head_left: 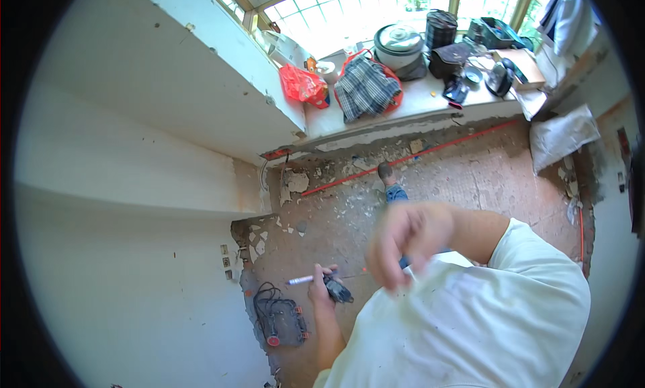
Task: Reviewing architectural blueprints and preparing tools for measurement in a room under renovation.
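The left hand (pixel 318 288) grips a marker (pixel 299 280) and a dark object (pixel 338 291). The right hand (pixel 408 240) curls, blurred, before the shirt (pixel 463 314); whether it holds anything I cannot tell. A case (pixel 289 329) and cable (pixel 263 298) lie near the wall (pixel 161 287).

Right hand (pixel 411 237) raised — blurred and loosely curled, right arm (pixel 482 234) bent inward, left hand (pixel 318 288) lower, closed in a grip

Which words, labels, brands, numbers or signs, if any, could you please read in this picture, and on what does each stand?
There are none that can be read.
Red plastic bag: any print is too small to make out.
White pen in the left hand: any marking is too small to read.
Pale sack: no legible lettering.
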{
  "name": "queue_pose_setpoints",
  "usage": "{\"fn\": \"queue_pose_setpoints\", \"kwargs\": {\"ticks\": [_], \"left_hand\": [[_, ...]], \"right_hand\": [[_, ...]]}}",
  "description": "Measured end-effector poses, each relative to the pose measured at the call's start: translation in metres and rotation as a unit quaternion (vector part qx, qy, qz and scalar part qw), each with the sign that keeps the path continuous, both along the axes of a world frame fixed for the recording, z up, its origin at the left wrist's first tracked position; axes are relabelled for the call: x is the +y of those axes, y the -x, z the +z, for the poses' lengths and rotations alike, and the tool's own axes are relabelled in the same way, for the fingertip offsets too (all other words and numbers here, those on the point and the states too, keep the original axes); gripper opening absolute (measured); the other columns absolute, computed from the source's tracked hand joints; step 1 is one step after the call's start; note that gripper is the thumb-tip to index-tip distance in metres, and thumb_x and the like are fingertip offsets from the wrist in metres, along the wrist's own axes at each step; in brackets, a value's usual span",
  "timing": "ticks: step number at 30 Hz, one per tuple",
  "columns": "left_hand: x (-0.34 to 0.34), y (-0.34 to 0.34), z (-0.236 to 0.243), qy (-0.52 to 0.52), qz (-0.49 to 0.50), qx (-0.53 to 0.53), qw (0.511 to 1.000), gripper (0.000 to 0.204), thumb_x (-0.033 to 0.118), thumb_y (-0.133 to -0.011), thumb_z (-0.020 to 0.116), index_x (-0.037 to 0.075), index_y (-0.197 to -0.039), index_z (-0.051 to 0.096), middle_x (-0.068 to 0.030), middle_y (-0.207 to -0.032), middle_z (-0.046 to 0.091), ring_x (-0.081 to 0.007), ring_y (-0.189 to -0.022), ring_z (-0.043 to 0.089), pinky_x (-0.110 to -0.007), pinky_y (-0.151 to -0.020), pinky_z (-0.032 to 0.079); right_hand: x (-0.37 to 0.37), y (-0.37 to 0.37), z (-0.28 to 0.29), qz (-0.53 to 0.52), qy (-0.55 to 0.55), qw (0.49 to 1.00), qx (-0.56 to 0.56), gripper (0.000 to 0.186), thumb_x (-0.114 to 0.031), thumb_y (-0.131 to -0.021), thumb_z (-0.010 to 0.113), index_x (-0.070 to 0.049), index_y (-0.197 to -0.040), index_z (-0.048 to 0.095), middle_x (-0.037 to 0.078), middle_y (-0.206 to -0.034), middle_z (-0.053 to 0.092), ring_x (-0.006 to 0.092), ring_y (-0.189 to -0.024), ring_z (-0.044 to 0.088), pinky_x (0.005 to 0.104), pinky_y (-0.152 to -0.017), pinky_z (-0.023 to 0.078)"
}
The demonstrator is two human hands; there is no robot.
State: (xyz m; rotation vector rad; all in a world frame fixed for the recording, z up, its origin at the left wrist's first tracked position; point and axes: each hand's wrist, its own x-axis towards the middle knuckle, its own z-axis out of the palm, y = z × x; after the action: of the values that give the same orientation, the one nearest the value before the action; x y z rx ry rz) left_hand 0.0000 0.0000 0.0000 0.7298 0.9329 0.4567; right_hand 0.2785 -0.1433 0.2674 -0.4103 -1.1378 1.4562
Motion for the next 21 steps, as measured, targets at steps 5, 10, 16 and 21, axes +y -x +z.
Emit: {"fn": "queue_pose_setpoints", "kwargs": {"ticks": [5,10,16,21], "left_hand": [[0.017,0.012,0.027,0.113,0.095,0.163,0.976,0.036,0.036,-0.096,0.054,0.005,-0.079,0.060,-0.0168,-0.090,0.068,-0.0227,-0.058,0.062,-0.035,-0.050,0.052],[0.015,-0.003,0.029,0.199,0.177,0.302,0.916,0.035,0.032,-0.093,0.054,-0.002,-0.089,0.063,-0.0164,-0.089,0.068,-0.0255,-0.079,0.065,-0.037,-0.071,0.054],[0.064,-0.074,0.060,0.195,0.128,0.419,0.877,0.028,0.017,-0.088,0.058,-0.004,-0.105,0.060,-0.0174,-0.091,0.067,-0.0251,-0.080,0.066,-0.034,-0.068,0.054],[0.109,-0.125,0.053,0.197,0.129,0.418,0.878,0.026,0.015,-0.088,0.057,-0.004,-0.106,0.060,-0.0170,-0.092,0.067,-0.0247,-0.080,0.066,-0.033,-0.068,0.054]], "right_hand": [[0.162,-0.161,-0.124,-0.210,0.309,0.923,0.092,0.023,-0.019,-0.089,0.062,0.000,-0.101,0.064,0.009,-0.083,0.069,0.0127,-0.064,0.065,0.0246,-0.052,0.052],[0.318,-0.354,-0.292,-0.387,0.474,0.785,0.098,0.025,-0.026,-0.087,0.061,-0.004,-0.100,0.060,0.005,-0.084,0.062,0.0124,-0.068,0.060,0.0259,-0.057,0.051],[0.455,-0.474,-0.389,-0.514,0.479,0.702,0.118,0.029,-0.022,-0.086,0.063,-0.006,-0.110,0.057,0.009,-0.099,0.058,0.0196,-0.076,0.061,0.0305,-0.065,0.056],[0.520,-0.528,-0.427,-0.506,0.510,0.675,0.166,0.037,-0.018,-0.085,0.065,-0.007,-0.119,0.056,0.010,-0.112,0.054,0.0266,-0.094,0.055,0.0357,-0.076,0.055]]}}
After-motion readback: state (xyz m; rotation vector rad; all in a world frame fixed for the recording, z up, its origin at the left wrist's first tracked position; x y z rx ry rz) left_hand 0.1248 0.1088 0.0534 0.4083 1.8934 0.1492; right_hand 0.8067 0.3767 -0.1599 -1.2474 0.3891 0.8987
